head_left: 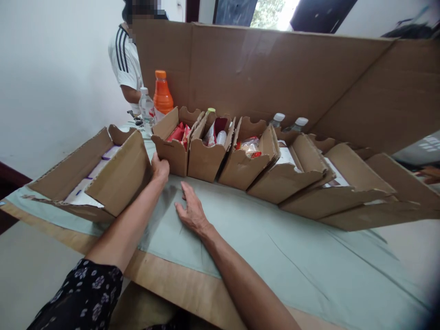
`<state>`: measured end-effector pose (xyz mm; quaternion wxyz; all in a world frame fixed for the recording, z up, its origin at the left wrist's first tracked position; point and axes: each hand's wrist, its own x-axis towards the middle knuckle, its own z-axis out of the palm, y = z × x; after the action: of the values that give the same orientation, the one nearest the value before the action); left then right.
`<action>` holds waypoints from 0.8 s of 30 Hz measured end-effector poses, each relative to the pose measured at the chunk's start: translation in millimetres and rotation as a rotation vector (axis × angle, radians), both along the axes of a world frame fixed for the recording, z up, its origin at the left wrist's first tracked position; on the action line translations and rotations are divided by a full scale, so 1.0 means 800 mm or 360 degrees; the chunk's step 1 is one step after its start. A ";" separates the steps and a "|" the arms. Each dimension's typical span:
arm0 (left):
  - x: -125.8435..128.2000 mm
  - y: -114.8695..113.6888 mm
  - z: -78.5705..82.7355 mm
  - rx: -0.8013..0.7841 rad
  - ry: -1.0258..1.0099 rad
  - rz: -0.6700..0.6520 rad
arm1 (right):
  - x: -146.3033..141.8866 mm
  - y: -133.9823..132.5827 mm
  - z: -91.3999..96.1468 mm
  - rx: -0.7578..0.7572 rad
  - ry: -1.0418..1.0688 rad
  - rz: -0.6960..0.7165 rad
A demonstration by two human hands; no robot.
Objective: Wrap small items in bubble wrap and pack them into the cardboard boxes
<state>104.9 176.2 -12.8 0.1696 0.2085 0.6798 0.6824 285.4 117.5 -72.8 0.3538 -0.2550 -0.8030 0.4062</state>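
My left hand is at the near left corner of a cardboard box that contains red packets. Its fingertips are largely hidden, so its grip on the box cannot be made out. My right hand hovers over or rests on the pale green cloth, fingers apart and nothing in them. Left of my left forearm, a larger cardboard box holds white cartons with purple marks. A neighbouring box contains a dark red and white packet and a clear, rounded item.
More open cardboard boxes stand rightward in a row, one with clear-wrapped food. An orange bottle and clear bottles stand behind. A tall cardboard panel backs the row. A person in a white shirt is beyond.
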 end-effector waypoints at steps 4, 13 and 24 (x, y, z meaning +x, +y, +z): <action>0.000 0.021 0.003 -0.0067 0.0033 -0.0011 | -0.001 0.001 0.001 -0.0034 0.0021 -0.0039; 0.088 -0.093 -0.028 -0.0187 0.0147 -0.0184 | -0.002 0.007 0.002 -0.0114 0.0098 -0.0101; -0.008 -0.386 -0.019 -0.0038 0.0750 0.0372 | -0.005 -0.005 0.029 -0.0262 0.0032 0.0017</action>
<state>98.2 -132.6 -27.6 -0.0710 0.2798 0.7281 0.6217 281.2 113.3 -49.6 0.3376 -0.2749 -0.7646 0.4752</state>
